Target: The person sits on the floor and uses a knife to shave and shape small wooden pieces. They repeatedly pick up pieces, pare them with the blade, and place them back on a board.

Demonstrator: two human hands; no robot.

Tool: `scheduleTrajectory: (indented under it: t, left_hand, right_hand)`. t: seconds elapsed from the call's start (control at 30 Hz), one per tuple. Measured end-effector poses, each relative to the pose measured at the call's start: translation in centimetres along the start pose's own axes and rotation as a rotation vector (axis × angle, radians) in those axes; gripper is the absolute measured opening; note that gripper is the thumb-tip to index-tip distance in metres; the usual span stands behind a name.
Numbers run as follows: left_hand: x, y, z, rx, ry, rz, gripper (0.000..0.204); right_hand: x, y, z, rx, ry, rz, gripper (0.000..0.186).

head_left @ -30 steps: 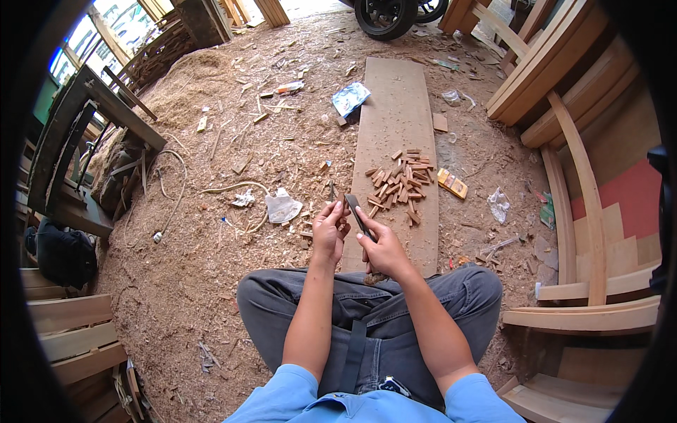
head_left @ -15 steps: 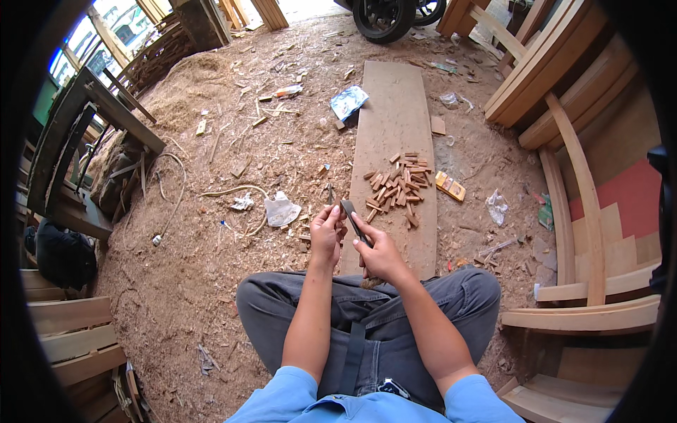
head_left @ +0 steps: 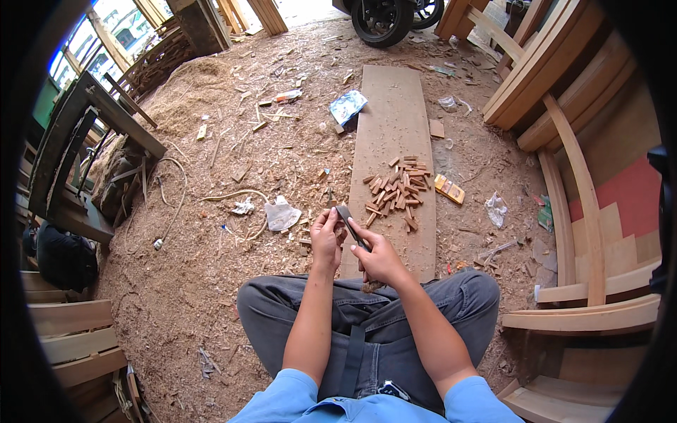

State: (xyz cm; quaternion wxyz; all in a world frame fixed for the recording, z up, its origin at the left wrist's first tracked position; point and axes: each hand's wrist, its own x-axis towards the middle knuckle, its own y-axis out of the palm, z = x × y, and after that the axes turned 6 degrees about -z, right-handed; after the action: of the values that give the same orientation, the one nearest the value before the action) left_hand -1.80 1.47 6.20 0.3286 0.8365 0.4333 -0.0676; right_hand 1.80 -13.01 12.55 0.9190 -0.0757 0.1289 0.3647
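Observation:
My right hand (head_left: 381, 258) is closed around a dark, flat-bladed tool (head_left: 350, 224), which slants up and left from my grip. A rough brown end (head_left: 371, 286) pokes out below that hand. Close by on the left, my left hand (head_left: 326, 241) pinches at the blade's tip; what lies between its fingers is too small to make out. Just beyond both hands, a pile of small brown wooden blocks (head_left: 400, 187) lies on a long flat board (head_left: 391, 106). My crossed legs, in dark trousers, are below my hands.
A yellow packet (head_left: 449, 189) lies right of the board, and a blue-white packet (head_left: 348, 106) touches its left edge. Wood shavings cover the ground, with a pale cord (head_left: 236, 193) and plastic scraps. Timber frames (head_left: 596, 233) stand at right, a motorcycle wheel (head_left: 383, 21) at the back.
The tool's blade has tipped a little to the left and shows more of its flat side. Both hands stay close together in nearly the same place.

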Motion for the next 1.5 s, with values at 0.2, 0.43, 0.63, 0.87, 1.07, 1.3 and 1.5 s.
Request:
scheduleTrajectory:
  t: [0.2,0.43,0.63,0.87,1.07,1.3,1.5]
  left_hand:
    - [0.0,-0.1,-0.1,0.021,-0.011,0.002,0.014]
    - [0.3,-0.3,0.1,0.038,0.002,-0.009,0.015]
    - [0.5,-0.5,0.1,0.042,0.013,0.05,0.013]
    - [0.6,-0.6,0.0,0.015,0.006,0.1,0.012]
    - [0.9,-0.8,0.4,-0.002,0.028,0.121,0.011]
    - [0.6,-0.9,0.6,0.008,0.003,0.066,0.011]
    - [0.4,-0.8,0.5,0.01,0.002,0.087,0.011]
  right_hand:
    - [0.0,-0.1,0.0,0.024,0.038,0.013,0.062]
    - [0.3,0.1,-0.5,-0.054,-0.019,-0.016,0.062]
    - [-0.1,-0.3,0.0,-0.03,0.021,0.01,0.063]
    - [-0.5,-0.5,0.7,-0.002,0.058,0.019,0.061]
    - [-0.2,-0.1,0.4,-0.023,0.062,-0.03,0.06]
    - [0.1,-0.3,0.1,0.014,0.058,0.013,0.062]
    - [-0.2,-1.4,0.6,0.019,0.118,0.067,0.062]
